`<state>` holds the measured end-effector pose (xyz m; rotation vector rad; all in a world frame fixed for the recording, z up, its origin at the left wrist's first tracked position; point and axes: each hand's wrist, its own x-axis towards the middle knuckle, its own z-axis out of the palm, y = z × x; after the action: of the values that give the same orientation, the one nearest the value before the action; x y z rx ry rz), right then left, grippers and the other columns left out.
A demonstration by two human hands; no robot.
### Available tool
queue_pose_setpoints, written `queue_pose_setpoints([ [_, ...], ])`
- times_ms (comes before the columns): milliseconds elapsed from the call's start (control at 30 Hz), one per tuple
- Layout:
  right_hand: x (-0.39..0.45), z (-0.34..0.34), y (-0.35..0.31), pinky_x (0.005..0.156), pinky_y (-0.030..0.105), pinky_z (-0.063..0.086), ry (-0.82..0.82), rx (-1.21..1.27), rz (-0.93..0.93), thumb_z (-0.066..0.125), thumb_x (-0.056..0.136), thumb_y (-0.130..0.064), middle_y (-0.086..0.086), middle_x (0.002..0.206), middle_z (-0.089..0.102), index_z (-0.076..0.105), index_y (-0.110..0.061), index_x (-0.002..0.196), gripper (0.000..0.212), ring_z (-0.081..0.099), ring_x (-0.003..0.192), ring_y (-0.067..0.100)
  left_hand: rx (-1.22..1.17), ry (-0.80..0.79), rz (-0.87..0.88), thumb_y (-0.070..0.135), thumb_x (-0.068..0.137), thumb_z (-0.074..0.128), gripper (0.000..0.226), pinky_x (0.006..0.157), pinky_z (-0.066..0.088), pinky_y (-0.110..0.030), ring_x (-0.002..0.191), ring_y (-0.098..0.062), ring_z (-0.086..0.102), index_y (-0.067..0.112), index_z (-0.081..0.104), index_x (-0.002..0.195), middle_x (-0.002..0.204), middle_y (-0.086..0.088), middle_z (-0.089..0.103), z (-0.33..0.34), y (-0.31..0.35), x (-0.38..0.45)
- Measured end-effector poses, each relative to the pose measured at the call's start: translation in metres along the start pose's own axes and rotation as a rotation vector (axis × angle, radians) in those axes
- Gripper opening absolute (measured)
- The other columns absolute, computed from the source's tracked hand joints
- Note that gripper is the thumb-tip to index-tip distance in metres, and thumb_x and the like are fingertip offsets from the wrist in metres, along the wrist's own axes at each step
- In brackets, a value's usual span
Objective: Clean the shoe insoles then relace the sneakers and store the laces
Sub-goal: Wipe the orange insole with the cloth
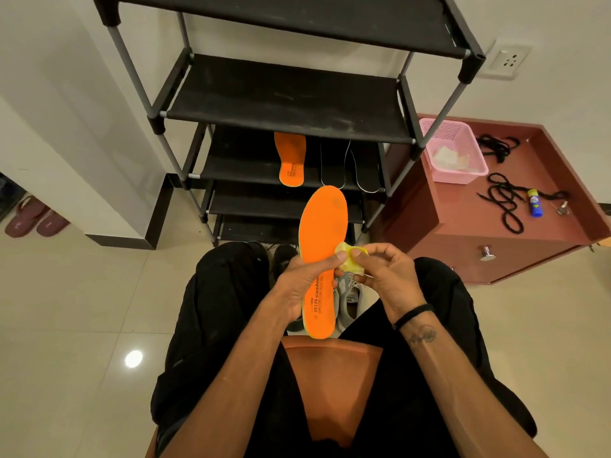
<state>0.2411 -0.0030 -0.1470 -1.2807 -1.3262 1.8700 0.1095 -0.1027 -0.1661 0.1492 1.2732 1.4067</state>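
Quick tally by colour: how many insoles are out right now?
Orange insoles: 2, one held, one on the rack
Dark insoles: 2, both on the rack
Total: 4

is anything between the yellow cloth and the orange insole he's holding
Nothing visible. The right hand pinches the yellow cloth right at the edge of the orange insole, which the left hand grips.

I've got one orange insole [322,246] upright at centre, yellow wipe [351,259] bunched on its right edge; black laces [504,206] far right.
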Motion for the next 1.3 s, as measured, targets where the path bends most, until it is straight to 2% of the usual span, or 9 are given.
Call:
queue_pose_setpoints([
  [267, 0.006, -0.007, 0.005, 0.067, 0.027, 0.059, -0.015, 0.209, 0.173, 0.074, 0.09, -0.017, 0.013, 0.089, 0.07, 0.071, -0.007, 0.092, 0.011, 0.066, 0.073, 0.018, -0.114, 0.082, -0.003, 0.018, 0.091, 0.079, 0.025, 0.065, 0.058, -0.033, 0.067, -0.022, 0.067, 0.007, 0.071, 0.111, 0.08, -0.013, 0.07, -0.006, -0.001, 0.004],
  [367, 0.007, -0.012, 0.011, 0.079, 0.03, 0.06, 0.12, -0.281, -0.212, 0.078, 0.088, -0.026, 0.005, 0.103, 0.074, 0.073, -0.018, 0.1, 0.015, 0.071, 0.091, 0.015, -0.126, 0.175, 0.019, 0.019, 0.091, 0.078, 0.027, 0.063, 0.058, -0.032, 0.064, -0.02, 0.068, 0.005, 0.07, 0.113, 0.078, -0.012, 0.072, -0.008, -0.003, 0.007],
  [433, 0.005, -0.014, 0.011, 0.079, 0.019, 0.057, 0.026, -0.54, -0.465, 0.083, 0.082, -0.032, -0.008, 0.111, 0.069, 0.074, -0.027, 0.105, 0.026, 0.067, 0.101, 0.007, -0.027, 0.26, 0.052, 0.021, 0.093, 0.077, 0.026, 0.057, 0.057, -0.027, 0.061, -0.015, 0.069, 0.005, 0.072, 0.114, 0.076, -0.01, 0.072, -0.01, -0.005, 0.01],
  [600, 0.005, -0.003, 0.018, 0.083, 0.031, 0.059, -0.125, -0.713, -0.484, 0.084, 0.082, -0.018, -0.013, 0.106, 0.068, 0.077, -0.022, 0.105, 0.024, 0.066, 0.096, 0.004, -0.011, 0.201, 0.057, 0.02, 0.095, 0.075, 0.022, 0.063, 0.056, -0.029, 0.062, -0.016, 0.067, 0.005, 0.073, 0.111, 0.075, -0.009, 0.071, -0.009, -0.006, 0.008],
  [667, 0.006, -0.004, 0.019, 0.08, 0.033, 0.06, -0.095, -0.662, -0.44, 0.082, 0.084, -0.018, -0.012, 0.092, 0.073, 0.078, -0.021, 0.096, 0.013, 0.069, 0.087, 0.006, -0.028, 0.173, 0.047, 0.019, 0.095, 0.074, 0.02, 0.065, 0.056, -0.031, 0.062, -0.016, 0.065, 0.006, 0.073, 0.11, 0.074, -0.009, 0.069, -0.009, -0.005, 0.007],
  [800, 0.007, -0.008, 0.018, 0.077, 0.029, 0.061, -0.175, -0.56, -0.319, 0.089, 0.076, -0.028, -0.006, 0.097, 0.075, 0.078, -0.02, 0.093, 0.022, 0.071, 0.09, 0.013, -0.057, 0.127, 0.028, 0.02, 0.095, 0.073, 0.019, 0.071, 0.054, -0.034, 0.063, -0.018, 0.063, 0.007, 0.073, 0.109, 0.073, -0.01, 0.067, -0.011, -0.001, 0.005],
  [900, 0.007, -0.007, 0.015, 0.082, 0.035, 0.062, -0.138, -0.379, -0.225, 0.083, 0.083, -0.014, 0.003, 0.093, 0.077, 0.076, -0.011, 0.088, 0.009, 0.074, 0.087, 0.021, -0.09, 0.105, 0.011, 0.018, 0.094, 0.073, 0.029, 0.069, 0.053, -0.034, 0.062, -0.019, 0.062, 0.003, 0.07, 0.118, 0.074, -0.011, 0.066, -0.011, 0.0, 0.004],
  [1067, 0.007, -0.014, 0.004, 0.086, 0.04, 0.062, -0.154, 0.181, 0.142, 0.072, 0.089, -0.008, 0.021, 0.102, 0.074, 0.066, -0.003, 0.1, 0.014, 0.073, 0.095, 0.032, -0.166, 0.189, -0.006, 0.014, 0.093, 0.074, 0.032, 0.058, 0.055, -0.03, 0.059, -0.019, 0.062, 0.001, 0.065, 0.121, 0.072, -0.011, 0.065, -0.014, 0.004, 0.004],
  [1300, 0.008, -0.015, 0.002, 0.083, 0.035, 0.062, -0.221, 0.219, 0.159, 0.063, 0.092, 0.004, 0.016, 0.116, 0.073, 0.066, -0.004, 0.123, 0.032, 0.071, 0.1, 0.025, -0.137, 0.203, 0.001, 0.016, 0.093, 0.075, 0.022, 0.062, 0.056, -0.031, 0.061, -0.018, 0.063, 0.004, 0.07, 0.111, 0.077, -0.012, 0.066, -0.013, 0.004, 0.005],
])
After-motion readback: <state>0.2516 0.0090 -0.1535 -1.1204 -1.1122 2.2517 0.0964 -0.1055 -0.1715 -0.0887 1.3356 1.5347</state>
